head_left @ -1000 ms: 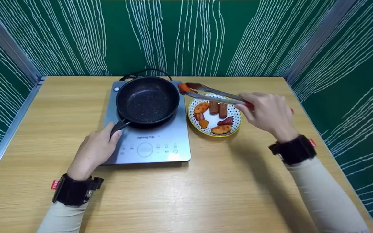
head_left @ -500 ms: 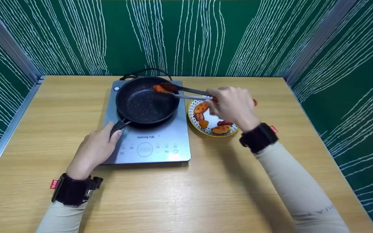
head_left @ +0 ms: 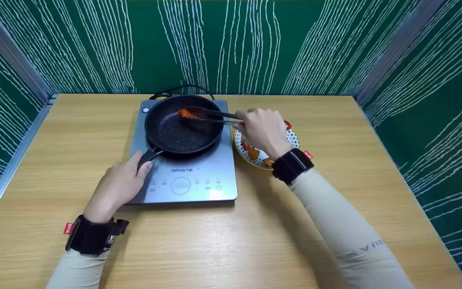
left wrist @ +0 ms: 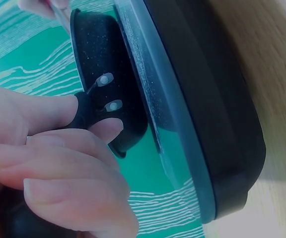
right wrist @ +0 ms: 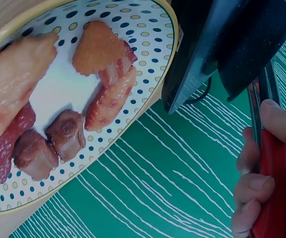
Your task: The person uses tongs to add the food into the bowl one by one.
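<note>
Wooden table [head_left: 231,241], green walls [head_left: 223,44]; cooker [head_left: 187,176] beside plate [head_left: 293,138]; my left hand [head_left: 114,188] grips the pan [head_left: 175,132] handle, my right hand [head_left: 261,130] squeezes tongs [head_left: 211,115] pinching food [head_left: 187,114].

A wooden surface [head_left: 215,245] carries a grey induction cooker [head_left: 187,176], set towards the back and a little left of the middle. The cooker's front strip shows a round dial mark and small printed icons. A black cord [head_left: 175,90] loops out behind the cooker, against the back wall. Just right of the cooker lies a dotted plate [right wrist: 133,74] with a yellow rim. On the plate are orange slices [right wrist: 96,47], two brown sausage chunks [right wrist: 48,146] and a red piece [right wrist: 4,148]. Green panels [head_left: 215,44] with white wavy lines stand round the surface on three sides, joined at the corners by grey metal posts [head_left: 391,52].
</note>
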The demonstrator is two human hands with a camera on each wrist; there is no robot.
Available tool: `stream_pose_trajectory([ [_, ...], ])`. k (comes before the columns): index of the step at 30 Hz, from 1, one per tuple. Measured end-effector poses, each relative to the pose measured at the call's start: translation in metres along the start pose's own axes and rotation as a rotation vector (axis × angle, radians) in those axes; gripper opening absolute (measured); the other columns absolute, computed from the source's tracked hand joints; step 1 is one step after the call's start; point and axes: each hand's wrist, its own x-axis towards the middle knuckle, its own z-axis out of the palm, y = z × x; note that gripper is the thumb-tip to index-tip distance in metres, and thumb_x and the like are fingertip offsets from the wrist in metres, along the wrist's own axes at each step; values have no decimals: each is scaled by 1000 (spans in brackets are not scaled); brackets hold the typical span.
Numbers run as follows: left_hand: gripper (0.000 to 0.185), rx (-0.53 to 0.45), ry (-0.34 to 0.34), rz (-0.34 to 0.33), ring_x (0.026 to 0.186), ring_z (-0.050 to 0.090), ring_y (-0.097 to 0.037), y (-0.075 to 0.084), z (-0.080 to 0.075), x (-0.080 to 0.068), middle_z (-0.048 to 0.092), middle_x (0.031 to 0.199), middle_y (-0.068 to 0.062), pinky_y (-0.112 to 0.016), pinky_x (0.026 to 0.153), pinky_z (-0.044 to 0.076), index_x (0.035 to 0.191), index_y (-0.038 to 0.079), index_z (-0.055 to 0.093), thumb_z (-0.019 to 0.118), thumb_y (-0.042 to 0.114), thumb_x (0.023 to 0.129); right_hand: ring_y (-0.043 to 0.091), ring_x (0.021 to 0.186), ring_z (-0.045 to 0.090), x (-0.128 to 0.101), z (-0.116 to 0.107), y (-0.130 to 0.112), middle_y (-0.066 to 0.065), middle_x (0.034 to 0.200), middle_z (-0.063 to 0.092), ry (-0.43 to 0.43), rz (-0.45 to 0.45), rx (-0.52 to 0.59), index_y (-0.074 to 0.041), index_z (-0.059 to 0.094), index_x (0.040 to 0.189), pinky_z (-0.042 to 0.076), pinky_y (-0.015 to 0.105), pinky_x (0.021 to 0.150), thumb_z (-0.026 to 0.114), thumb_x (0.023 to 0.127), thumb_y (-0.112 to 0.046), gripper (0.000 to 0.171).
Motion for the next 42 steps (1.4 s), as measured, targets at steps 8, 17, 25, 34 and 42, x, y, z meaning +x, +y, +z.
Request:
stream_pose_trajectory([
  [8,37,-8,-7,-19,80,60,-32,1,0,-1,64,103,-22,-43,65,46,136,10,51,41,39,116,24,59,53,11,5,-7,7,79,66,-3,5,-25,-15,76,115,41,37,52,64,107,-44,32],
  [17,33,-12,-10,-14,77,59,-32,2,-1,-1,62,98,-20,-41,62,43,132,10,51,42,38,116,26,61,56,14,11,-8,11,84,70,38,-13,-20,-12,74,118,41,37,52,68,105,-41,32],
  [25,34,-4,-7,-13,75,58,-31,1,-1,-1,60,94,-18,-39,60,41,131,10,51,41,39,116,27,63,58,13,11,-7,13,91,73,47,-25,-32,-12,73,123,47,39,54,68,105,-40,34],
  [34,28,-12,15,6,67,56,-29,2,-1,0,56,84,-15,-37,54,38,123,11,51,43,37,116,27,60,58,8,7,0,12,88,72,86,-28,-81,-13,74,120,50,41,52,73,102,-42,34],
  [42,30,-21,8,-2,68,56,-29,1,0,0,55,84,-15,-37,54,37,123,11,51,43,39,116,27,62,60,7,2,3,12,91,74,82,-23,-84,-11,74,121,51,40,53,73,102,-41,36],
])
